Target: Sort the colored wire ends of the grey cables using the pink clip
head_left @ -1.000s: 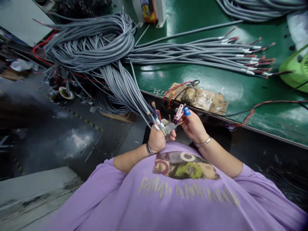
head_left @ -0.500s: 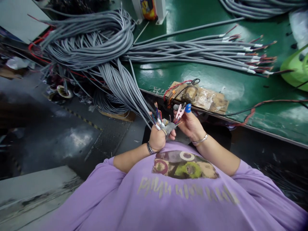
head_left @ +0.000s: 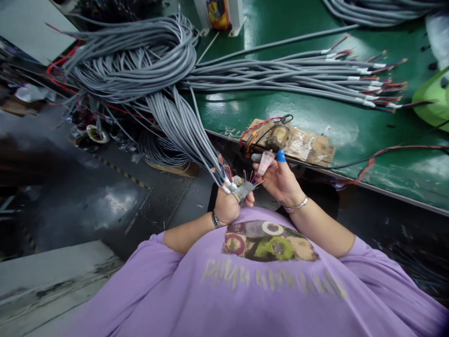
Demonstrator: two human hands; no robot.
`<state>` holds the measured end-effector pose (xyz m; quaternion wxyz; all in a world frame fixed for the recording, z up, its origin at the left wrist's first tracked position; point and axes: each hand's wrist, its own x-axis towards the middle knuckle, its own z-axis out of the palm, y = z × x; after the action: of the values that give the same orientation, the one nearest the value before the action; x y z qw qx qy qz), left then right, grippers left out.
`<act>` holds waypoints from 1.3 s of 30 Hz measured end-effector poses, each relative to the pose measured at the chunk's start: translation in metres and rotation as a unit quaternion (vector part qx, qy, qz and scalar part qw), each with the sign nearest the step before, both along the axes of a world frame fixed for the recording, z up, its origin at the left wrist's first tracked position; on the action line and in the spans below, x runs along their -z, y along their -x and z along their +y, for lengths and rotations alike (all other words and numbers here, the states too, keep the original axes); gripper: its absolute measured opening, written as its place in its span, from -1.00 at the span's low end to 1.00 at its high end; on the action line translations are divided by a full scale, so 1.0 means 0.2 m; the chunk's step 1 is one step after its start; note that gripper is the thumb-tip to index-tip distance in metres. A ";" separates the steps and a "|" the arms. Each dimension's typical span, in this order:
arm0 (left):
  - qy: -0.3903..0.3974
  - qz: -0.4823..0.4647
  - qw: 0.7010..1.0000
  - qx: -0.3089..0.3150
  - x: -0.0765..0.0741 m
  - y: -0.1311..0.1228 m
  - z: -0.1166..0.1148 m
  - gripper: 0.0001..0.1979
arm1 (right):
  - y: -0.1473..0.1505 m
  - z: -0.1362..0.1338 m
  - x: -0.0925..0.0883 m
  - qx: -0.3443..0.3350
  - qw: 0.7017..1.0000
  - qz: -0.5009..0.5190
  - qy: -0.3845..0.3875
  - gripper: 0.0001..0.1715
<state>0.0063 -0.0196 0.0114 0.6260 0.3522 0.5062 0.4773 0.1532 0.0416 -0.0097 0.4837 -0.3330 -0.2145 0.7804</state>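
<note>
My left hand (head_left: 228, 206), its fingers wrapped in grey tape, is closed around the ends of several grey cables (head_left: 201, 142). Stripped colored wires (head_left: 224, 171) fan out above that fist, past white sleeves. More thin wire ends stick out to the right of the taped fingers. Close by on the right, my right hand (head_left: 282, 185) wears a blue cover on its thumb and holds a small pale pink pincer-like tool (head_left: 265, 163). The tool is blurred, so its exact kind is unclear. Its lower end is near the wire ends; whether they touch I cannot tell.
On the green bench (head_left: 365, 164) lie a big grey cable coil (head_left: 133, 61) and a row of stripped cable ends (head_left: 379, 86). A scuffed wooden block (head_left: 305, 145) with red and black leads sits at the bench edge. Something bright green (head_left: 431, 96) stands right.
My right hand has shifted slightly right, its thumb raised away from the fingers. The pink tool has turned and blurred. My left hand keeps its hold on the cables.
</note>
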 end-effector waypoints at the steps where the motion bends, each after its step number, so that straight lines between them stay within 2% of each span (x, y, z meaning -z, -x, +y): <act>1: 0.001 0.003 1.000 -0.002 0.00 0.00 0.00 -0.61 | 0.00 0.00 0.00 0.002 1.000 -0.002 -0.003 -0.43; 4: 0.006 0.007 1.000 -0.007 -0.01 -0.02 0.02 -0.61 | -0.01 0.00 0.00 0.020 1.000 -0.007 -0.007 -0.54; 10: 0.005 -0.011 1.000 -0.020 0.00 -0.05 0.05 -0.64 | -0.01 -0.02 -0.01 0.030 1.000 -0.001 0.001 -0.43; 19: 0.008 -0.009 1.000 -0.024 0.00 -0.05 0.06 -0.65 | -0.02 -0.01 -0.02 0.027 0.999 0.032 0.029 -0.55; 25: 0.006 0.015 1.000 0.000 0.00 -0.05 0.05 -0.63 | -0.01 0.00 -0.01 0.037 0.998 0.045 0.016 -0.60; 31: 0.004 0.030 1.000 0.006 0.03 -0.04 0.05 -0.63 | 0.00 0.00 0.00 0.031 0.998 0.044 -0.012 -0.60; 39: 0.006 -0.005 1.000 -0.007 0.04 -0.04 0.04 -0.65 | -0.01 -0.01 0.01 0.017 0.997 0.071 0.004 -0.62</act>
<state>0.0137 -0.0113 0.0039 0.6272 0.3425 0.5081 0.4808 0.1543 0.0387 -0.0109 0.5098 -0.2827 -0.1706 0.7944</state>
